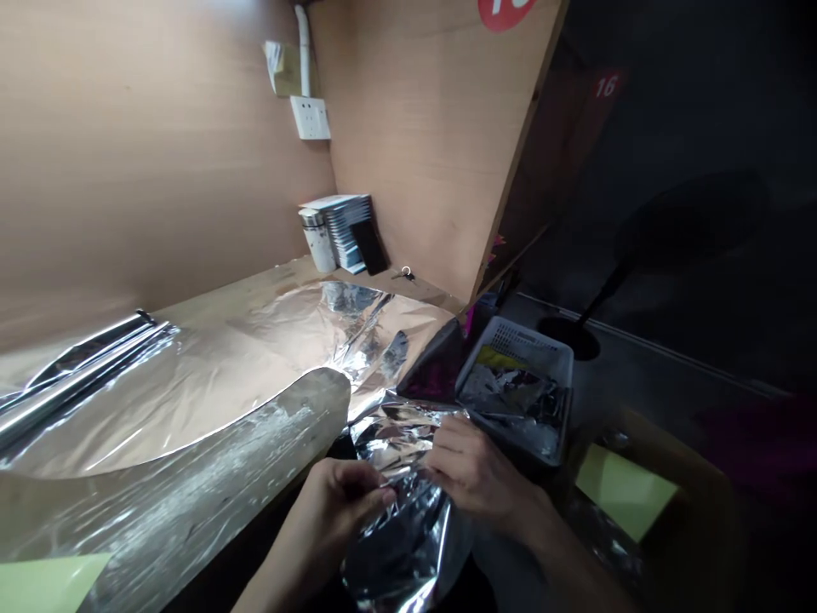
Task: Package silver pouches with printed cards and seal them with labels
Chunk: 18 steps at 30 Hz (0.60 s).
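A crumpled piece of shiny silver film hangs over the front edge of the table, low in the middle of the head view. My left hand pinches its left side between thumb and fingers. On the right side of the film, my right hand has its fingers curled over and closed on it. Behind both hands, a wide reflective sheet lies spread across the tabletop, apparently running on into the piece that I hold. Its far left side ends at a silver roll.
A white plastic basket with crumpled film stands at the right. A thermos, a stack of booklets, a phone and keys sit in the back corner. A wooden partition rises behind. A box with yellow paper is lower right.
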### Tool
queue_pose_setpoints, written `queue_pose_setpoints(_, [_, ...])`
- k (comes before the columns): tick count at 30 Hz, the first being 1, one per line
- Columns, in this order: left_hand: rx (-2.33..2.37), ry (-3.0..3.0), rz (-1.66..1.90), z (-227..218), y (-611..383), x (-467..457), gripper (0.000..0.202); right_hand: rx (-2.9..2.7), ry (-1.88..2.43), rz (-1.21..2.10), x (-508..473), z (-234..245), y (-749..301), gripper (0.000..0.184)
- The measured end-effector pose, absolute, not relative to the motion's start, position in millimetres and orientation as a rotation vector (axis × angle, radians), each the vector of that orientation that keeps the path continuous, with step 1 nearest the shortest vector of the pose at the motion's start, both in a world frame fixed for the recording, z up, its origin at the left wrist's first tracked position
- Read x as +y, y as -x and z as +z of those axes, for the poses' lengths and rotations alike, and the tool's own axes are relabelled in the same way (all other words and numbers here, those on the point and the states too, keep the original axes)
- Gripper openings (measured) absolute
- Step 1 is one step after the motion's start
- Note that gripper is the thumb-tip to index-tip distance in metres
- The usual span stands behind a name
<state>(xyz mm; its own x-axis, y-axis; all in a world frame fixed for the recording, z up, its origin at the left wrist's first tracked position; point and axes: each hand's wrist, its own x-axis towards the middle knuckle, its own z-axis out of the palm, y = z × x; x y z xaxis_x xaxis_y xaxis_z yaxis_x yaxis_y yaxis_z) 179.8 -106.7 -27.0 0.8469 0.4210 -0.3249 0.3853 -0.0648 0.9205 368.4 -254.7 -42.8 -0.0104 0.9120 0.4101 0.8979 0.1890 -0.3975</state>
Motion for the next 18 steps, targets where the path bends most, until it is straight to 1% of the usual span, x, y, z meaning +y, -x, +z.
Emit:
queue_pose_setpoints(3, [0.558, -1.772, -0.047, -17.9, -178.9, -106.1, 0.036, -1.976, 1.686, 0.116, -251.5, -32.5, -372.6, 0.023])
queue_pose_setpoints(6, [0.491, -1.874, -0.110, -9.0, -179.3, -102.4, 0.031, -1.994, 1.680, 0.247, -252.9, -18.2, -376.8, 0.023])
queue_pose_setpoints(8, [0.502, -1.808, -0.110, -8.6, -181.1, -98.3, 0.026, -1.948, 1.660, 0.294, -254.3, -12.0, -381.0, 0.018])
queue_pose_setpoints(10, [0.541, -1.664, -0.085, -13.2, -183.7, -94.3, 0.028, -1.896, 1.656, 0.269, -254.9, -9.6, -385.3, 0.010])
queue_pose_setpoints(14, [0.531, -1.449, -0.017, -27.6, -188.2, -90.3, 0.036, -1.924, 1.651, 0.202, -253.5, -8.5, -390.1, 0.022])
queue_pose_setpoints(18, [0.428, -1.287, 0.041, -37.7, -188.9, -83.1, 0.038, -1.887, 1.654, 0.267, -259.0, -10.2, -396.9, 0.025])
